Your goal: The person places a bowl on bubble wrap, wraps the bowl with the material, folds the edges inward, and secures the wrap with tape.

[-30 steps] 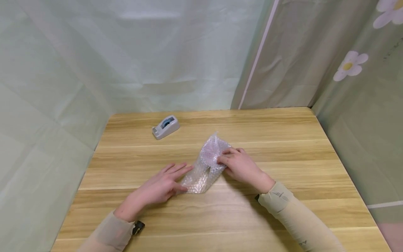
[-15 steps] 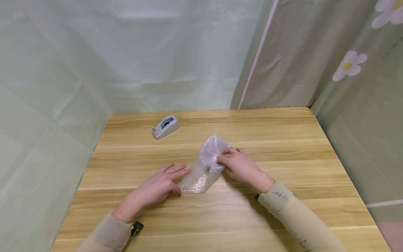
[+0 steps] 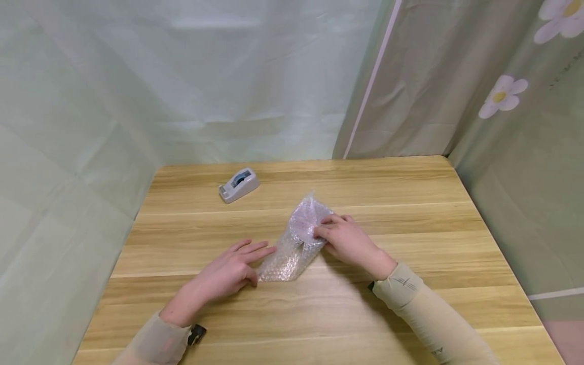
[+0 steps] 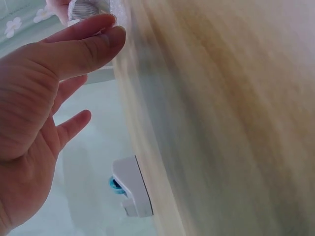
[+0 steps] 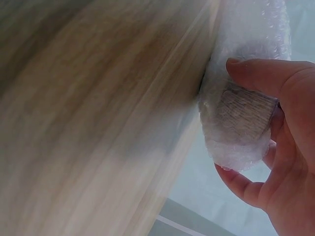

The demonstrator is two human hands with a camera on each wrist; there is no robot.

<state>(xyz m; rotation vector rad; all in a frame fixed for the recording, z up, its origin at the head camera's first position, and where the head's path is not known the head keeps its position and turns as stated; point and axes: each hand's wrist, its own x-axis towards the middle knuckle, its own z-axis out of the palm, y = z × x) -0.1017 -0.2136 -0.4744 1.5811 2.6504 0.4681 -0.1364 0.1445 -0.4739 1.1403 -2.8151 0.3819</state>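
Our right grip point(image 3: 351, 243) is closed on the side of a bubble-wrapped bundle point(image 3: 298, 218), the thumb over its near face and the fingers round behind, as the right wrist view shows. Our left grip point(image 3: 225, 274) is relaxed, fingers spread in the head view, the tips right at the left edge of the wrap's flat tail point(image 3: 283, 263); whether they touch it, we cannot tell. The bundle rests on the tabletop point(image 3: 274, 324) between our two grips. Through the film we make out a round lilac face and a ribbed side, but not what the thing is.

We judge the step in hand to be steadying the bundle and settling its wrap. The next move seems to call for the right grip to pin the folds, lest they spring loose, leaving the left free for the tail.

Farther out, near the back edge, stands a tape dispenser point(image 3: 239, 185), untouched.
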